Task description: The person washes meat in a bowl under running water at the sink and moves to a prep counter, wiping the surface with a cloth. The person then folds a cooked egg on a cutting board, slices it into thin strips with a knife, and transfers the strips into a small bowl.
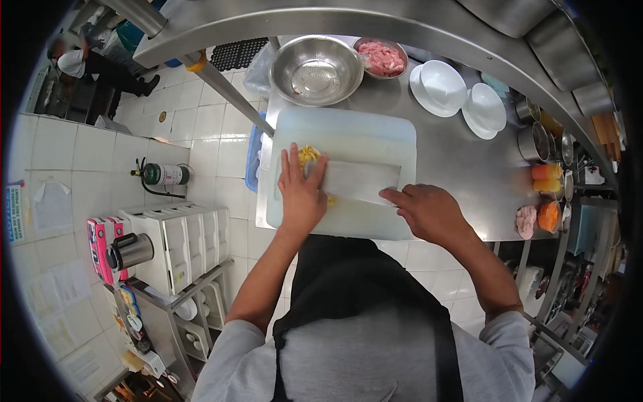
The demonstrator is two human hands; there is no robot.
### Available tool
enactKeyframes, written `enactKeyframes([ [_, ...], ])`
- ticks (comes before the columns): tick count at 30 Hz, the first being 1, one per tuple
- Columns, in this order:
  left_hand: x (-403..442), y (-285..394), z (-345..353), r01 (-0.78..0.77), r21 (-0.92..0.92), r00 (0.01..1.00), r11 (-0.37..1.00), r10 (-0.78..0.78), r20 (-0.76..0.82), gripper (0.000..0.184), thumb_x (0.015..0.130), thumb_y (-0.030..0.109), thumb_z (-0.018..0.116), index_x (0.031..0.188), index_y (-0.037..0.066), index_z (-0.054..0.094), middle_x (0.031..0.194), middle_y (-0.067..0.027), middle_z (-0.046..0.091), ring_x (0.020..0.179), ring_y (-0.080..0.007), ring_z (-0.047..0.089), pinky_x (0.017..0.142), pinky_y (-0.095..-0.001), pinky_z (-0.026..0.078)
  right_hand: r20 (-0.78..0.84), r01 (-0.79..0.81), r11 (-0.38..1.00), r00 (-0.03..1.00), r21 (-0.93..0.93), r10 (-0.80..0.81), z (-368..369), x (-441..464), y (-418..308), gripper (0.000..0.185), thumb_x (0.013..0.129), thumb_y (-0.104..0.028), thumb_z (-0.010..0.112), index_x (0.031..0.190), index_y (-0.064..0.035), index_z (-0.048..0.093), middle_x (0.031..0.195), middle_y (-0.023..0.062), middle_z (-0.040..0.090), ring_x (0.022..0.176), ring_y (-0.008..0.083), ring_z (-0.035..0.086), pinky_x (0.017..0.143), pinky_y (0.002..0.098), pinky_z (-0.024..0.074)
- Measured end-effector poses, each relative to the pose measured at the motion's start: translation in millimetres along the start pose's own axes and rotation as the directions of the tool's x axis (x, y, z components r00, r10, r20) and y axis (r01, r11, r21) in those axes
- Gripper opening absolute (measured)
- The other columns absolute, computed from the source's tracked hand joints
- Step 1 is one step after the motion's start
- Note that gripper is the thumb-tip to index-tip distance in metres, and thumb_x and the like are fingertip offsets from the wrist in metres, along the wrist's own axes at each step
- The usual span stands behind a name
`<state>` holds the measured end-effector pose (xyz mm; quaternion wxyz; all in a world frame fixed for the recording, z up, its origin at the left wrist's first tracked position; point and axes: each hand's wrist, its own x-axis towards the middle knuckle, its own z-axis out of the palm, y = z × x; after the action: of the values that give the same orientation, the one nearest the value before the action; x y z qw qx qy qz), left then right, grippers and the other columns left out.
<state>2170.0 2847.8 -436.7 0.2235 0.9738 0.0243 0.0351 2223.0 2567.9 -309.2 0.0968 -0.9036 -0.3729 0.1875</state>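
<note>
A broad-bladed cleaver (362, 181) lies nearly flat over the cutting board (348, 127). My right hand (425, 211) is wrapped round its handle, which the fingers hide. My left hand (301, 191) rests on the board with fingers apart, the fingertips beside a small heap of chopped yellow food (307, 155). Its index finger reaches the far end of the blade; whether it presses on the metal I cannot tell. A few more yellow bits (331, 200) show by the blade's near edge. What kind of food this is cannot be made out.
Behind the board stand a large steel bowl (316, 70) and a bowl of raw meat strips (382, 57). White bowls (443, 84) sit on the steel table (462, 174) at right. A metal shelf rail (335, 23) crosses above. Another person (87, 63) is far left.
</note>
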Motion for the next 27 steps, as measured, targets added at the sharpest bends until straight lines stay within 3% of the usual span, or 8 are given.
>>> enactKeyframes([
  [4,1.7,-24.1,-0.7,0.070,-0.049,0.997,0.996,-0.071,-0.016,0.081,0.076,0.002,0.070,0.153,0.021,0.055,0.169,-0.0282,0.015,0.155,-0.0543,0.015,0.116,-0.0639,0.030,-0.023,-0.048,0.995,0.998,0.082,0.050,3.6,-8.6,5.8,0.048,0.091,-0.015,0.072,0.137,-0.0212,0.063,0.096,0.0088,0.070,0.085,0.0312,0.070,0.075,0.0418,0.0561],
  [7,-6.0,-33.7,-7.4,0.016,-0.105,0.996,0.994,-0.024,-0.081,0.074,0.077,0.005,0.072,0.149,0.013,0.057,0.162,-0.0267,0.031,0.150,-0.0491,0.030,0.114,-0.0581,0.035,0.007,-0.186,0.885,0.979,0.427,0.203,10.9,-24.6,13.2,0.042,0.095,-0.017,0.072,0.137,-0.0154,0.064,0.085,0.0083,0.069,0.071,0.0248,0.068,0.068,0.0371,0.0551],
  [10,-19.5,-41.3,-7.1,-0.022,-0.188,0.997,0.982,0.008,-0.078,0.067,0.079,0.013,0.078,0.143,0.006,0.059,0.147,-0.0231,0.050,0.136,-0.0431,0.046,0.109,-0.0521,0.041,0.316,-0.461,0.451,0.877,0.764,0.362,56.9,-51.9,33.2,0.037,0.100,-0.019,0.068,0.134,-0.0069,0.066,0.075,0.0045,0.064,0.060,0.0144,0.061,0.059,0.0309,0.0507],
  [11,-29.7,-39.0,-7.5,-0.008,-0.206,0.999,0.979,0.001,-0.032,0.067,0.079,0.016,0.081,0.141,0.004,0.060,0.141,-0.0215,0.055,0.131,-0.0415,0.050,0.107,-0.0509,0.042,0.362,-0.447,0.249,0.875,0.859,0.321,72.1,-58.7,33.0,0.029,0.104,-0.019,0.063,0.125,0.0002,0.067,0.073,-0.0001,0.060,0.057,0.0073,0.054,0.053,0.0271,0.0459],
  [12,-39.5,-36.6,-7.7,0.008,-0.223,1.000,0.975,-0.005,0.014,0.067,0.079,0.019,0.084,0.139,0.002,0.060,0.136,-0.0199,0.060,0.126,-0.0399,0.053,0.105,-0.0497,0.044,0.395,-0.448,0.160,0.875,0.880,0.281,90.9,-64.9,35.5,0.018,0.103,-0.015,0.061,0.110,-0.0001,0.067,0.073,0.0001,0.060,0.058,0.0083,0.055,0.054,0.0272,0.0455],
  [14,-49.2,-26.8,3.6,0.027,-0.168,0.999,0.986,-0.024,0.022,0.074,0.075,0.028,0.090,0.137,0.002,0.061,0.130,-0.0186,0.061,0.122,-0.0388,0.054,0.103,-0.0501,0.044,0.381,-0.407,0.070,0.893,0.911,0.238,127.0,-71.7,35.0,0.012,0.104,-0.010,0.056,0.098,-0.0018,0.062,0.075,0.0022,0.062,0.059,0.0105,0.057,0.057,0.0270,0.0472],
  [20,-32.7,-7.0,21.2,0.103,-0.084,0.990,0.991,-0.111,-0.089,0.077,0.070,0.033,0.093,0.135,0.004,0.062,0.128,-0.0161,0.060,0.124,-0.0375,0.050,0.107,-0.0496,0.039,0.410,-0.416,-0.028,0.880,0.909,0.238,164.7,-68.8,18.6,0.016,0.105,-0.016,0.056,0.100,-0.0027,0.065,0.085,0.0042,0.069,0.069,0.0117,0.063,0.067,0.0281,0.0511],
  [27,-43.7,-10.7,20.1,0.043,-0.112,0.999,0.993,-0.040,0.032,0.069,0.072,0.030,0.092,0.130,0.004,0.066,0.125,-0.0152,0.061,0.120,-0.0365,0.051,0.106,-0.0494,0.040,0.401,-0.395,-0.072,0.899,0.916,0.176,186.6,-57.4,6.2,0.019,0.107,-0.019,0.056,0.106,-0.0013,0.065,0.096,0.0067,0.071,0.076,0.0124,0.067,0.072,0.0295,0.0550],
])
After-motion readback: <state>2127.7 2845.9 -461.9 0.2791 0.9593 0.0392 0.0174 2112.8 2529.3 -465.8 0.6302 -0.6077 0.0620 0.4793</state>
